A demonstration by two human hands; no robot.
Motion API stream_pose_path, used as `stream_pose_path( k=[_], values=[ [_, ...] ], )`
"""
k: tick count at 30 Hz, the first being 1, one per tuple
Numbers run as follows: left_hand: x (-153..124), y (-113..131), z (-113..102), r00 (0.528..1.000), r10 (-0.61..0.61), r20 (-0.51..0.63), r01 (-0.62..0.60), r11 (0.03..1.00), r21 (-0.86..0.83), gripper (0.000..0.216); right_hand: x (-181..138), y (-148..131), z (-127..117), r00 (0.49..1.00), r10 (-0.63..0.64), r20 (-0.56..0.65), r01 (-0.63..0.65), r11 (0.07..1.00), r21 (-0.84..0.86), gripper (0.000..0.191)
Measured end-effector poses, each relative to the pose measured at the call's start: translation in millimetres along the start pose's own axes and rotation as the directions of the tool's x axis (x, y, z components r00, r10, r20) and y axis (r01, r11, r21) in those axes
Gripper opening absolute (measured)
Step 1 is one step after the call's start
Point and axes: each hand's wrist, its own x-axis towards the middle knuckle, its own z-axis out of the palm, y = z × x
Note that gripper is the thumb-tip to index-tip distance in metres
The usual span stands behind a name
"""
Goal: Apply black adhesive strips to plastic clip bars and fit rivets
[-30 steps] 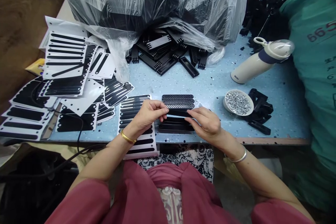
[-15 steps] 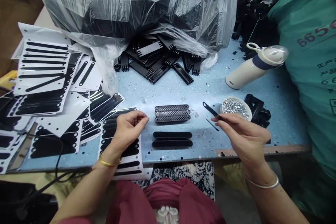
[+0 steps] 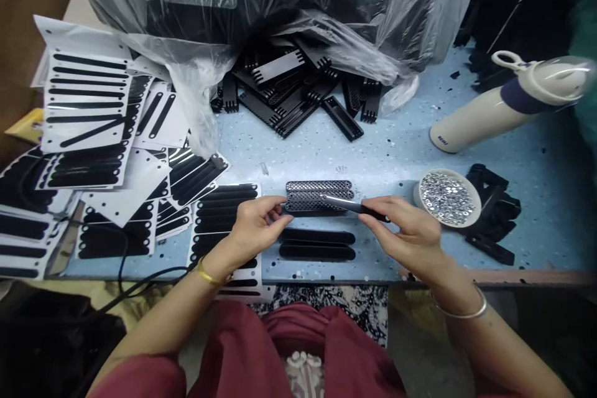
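Note:
A thin black strip (image 3: 347,203) is pinched between the thumb and fingers of my right hand (image 3: 403,227); its shiny far end lies over a row of black lattice-faced bars (image 3: 318,186). At the left end of that row is my left hand (image 3: 259,224), its thumb and forefinger apart and the other fingers curled. Whether its fingertips touch the bars, I cannot tell. Nearer to me two smooth black bars (image 3: 318,252) lie side by side. Under and beside my left forearm is a sheet of black strips (image 3: 214,216).
A white bowl (image 3: 420,199) of small metal pieces stands right, beside black parts (image 3: 501,211) and a tilted-looking bottle (image 3: 476,113). Black slotted parts (image 3: 289,99) pile up before a plastic-wrapped bulk (image 3: 196,18). More strip sheets (image 3: 88,99) and a cable (image 3: 125,249) lie left.
My right hand has brought the black strip left over the lattice bars. My left hand has moved right to their left end. The view has shifted slightly.

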Motion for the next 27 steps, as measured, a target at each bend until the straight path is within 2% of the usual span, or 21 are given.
stream_pose_path(
  k=[6,10,15,21,27],
  values=[
    [-1,-5,4,0.999,0.038,0.005,-0.038,0.999,0.004,0.018,-3,0,21,0.999,-0.051,0.007,0.051,0.998,-0.030,0.011],
    [-2,-4,3,0.998,-0.031,0.063,0.034,0.998,-0.057,0.018,-6,-2,15,0.992,-0.104,0.072,0.106,0.994,-0.029,0.010],
    [-2,-7,3,0.989,-0.109,0.098,0.122,0.984,-0.130,0.025,-1,-2,15,0.983,-0.165,0.079,0.168,0.985,-0.032,0.009],
    [-2,-11,4,0.988,-0.109,0.114,0.123,0.984,-0.125,0.022,8,-7,33,0.970,-0.203,0.133,0.205,0.979,-0.004,0.010],
    [-3,-11,3,0.990,-0.083,0.114,0.096,0.989,-0.115,0.022,10,-10,40,0.966,-0.233,0.116,0.235,0.972,-0.001,0.009]
  ],
)
